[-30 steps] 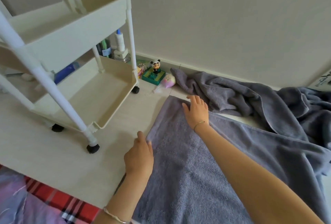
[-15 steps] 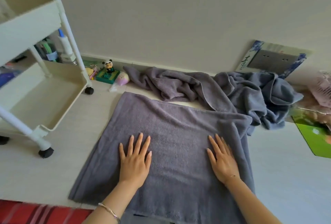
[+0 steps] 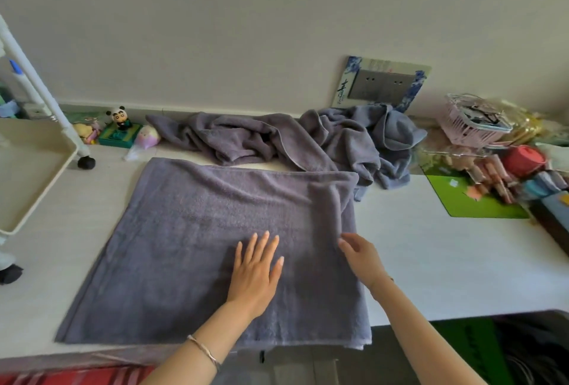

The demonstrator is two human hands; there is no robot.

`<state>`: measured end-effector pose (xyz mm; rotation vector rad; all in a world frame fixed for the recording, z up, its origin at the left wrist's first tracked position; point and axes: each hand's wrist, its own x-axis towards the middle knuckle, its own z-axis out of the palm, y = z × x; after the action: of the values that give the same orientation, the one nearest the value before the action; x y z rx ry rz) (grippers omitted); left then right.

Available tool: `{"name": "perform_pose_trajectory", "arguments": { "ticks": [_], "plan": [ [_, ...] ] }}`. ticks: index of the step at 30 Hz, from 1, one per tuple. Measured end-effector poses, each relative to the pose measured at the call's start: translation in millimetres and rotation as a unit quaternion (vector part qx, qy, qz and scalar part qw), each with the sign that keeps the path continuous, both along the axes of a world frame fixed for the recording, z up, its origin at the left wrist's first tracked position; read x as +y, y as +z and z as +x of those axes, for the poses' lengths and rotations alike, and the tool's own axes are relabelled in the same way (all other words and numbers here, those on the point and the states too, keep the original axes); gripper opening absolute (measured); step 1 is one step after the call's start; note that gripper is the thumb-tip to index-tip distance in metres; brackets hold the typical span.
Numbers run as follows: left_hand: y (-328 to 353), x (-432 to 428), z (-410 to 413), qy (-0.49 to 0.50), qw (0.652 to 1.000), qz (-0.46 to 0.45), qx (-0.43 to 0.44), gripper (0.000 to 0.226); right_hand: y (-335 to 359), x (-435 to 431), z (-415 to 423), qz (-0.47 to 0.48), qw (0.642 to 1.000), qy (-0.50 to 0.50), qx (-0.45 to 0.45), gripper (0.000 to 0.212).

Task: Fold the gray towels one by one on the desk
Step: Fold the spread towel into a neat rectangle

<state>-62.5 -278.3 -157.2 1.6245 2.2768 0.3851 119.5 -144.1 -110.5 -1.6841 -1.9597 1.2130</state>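
A gray towel (image 3: 197,236) lies spread in a doubled layer on the white desk (image 3: 446,261), its near edge at the desk's front. My left hand (image 3: 257,267) rests flat on it, fingers straight and spread, right of the towel's middle. My right hand (image 3: 360,258) is at the towel's right side with its fingers curled under a raised ridge of cloth that runs up toward the far right corner. More gray towels (image 3: 277,141) lie crumpled in a heap along the wall behind.
A cream wheeled cart (image 3: 27,169) stands on the desk's left. A panda figure (image 3: 118,116) and small toys sit by the wall. At the right are a green mat (image 3: 462,200), a pink basket (image 3: 468,129) and cluttered small items.
My left hand slid right across the towel. My right hand left its flat rest and took hold at the right side, where a ridge of cloth has risen.
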Motion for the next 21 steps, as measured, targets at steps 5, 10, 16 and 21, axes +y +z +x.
{"name": "perform_pose_trajectory", "arguments": {
  "ticks": [5, 10, 16, 21],
  "plan": [
    [-13, -1, 14, -0.007, 0.998, -0.035, 0.048, 0.069, -7, -8, -3, -0.068, 0.992, -0.019, 0.106, 0.026],
    [-18, 0, 18, 0.0, 0.998, -0.003, 0.064, 0.061, -18, -6, 23, -0.052, 0.984, -0.15, 0.078, 0.006],
    [-23, -1, 18, -0.001, 0.996, 0.013, 0.084, 0.061, -29, -8, 23, 0.004, 0.994, -0.099, -0.046, 0.019],
    [-21, -2, 18, -0.004, 0.997, 0.008, 0.078, 0.061, -21, -3, 36, -0.012, 0.996, -0.091, -0.01, 0.023]
  ]
}}
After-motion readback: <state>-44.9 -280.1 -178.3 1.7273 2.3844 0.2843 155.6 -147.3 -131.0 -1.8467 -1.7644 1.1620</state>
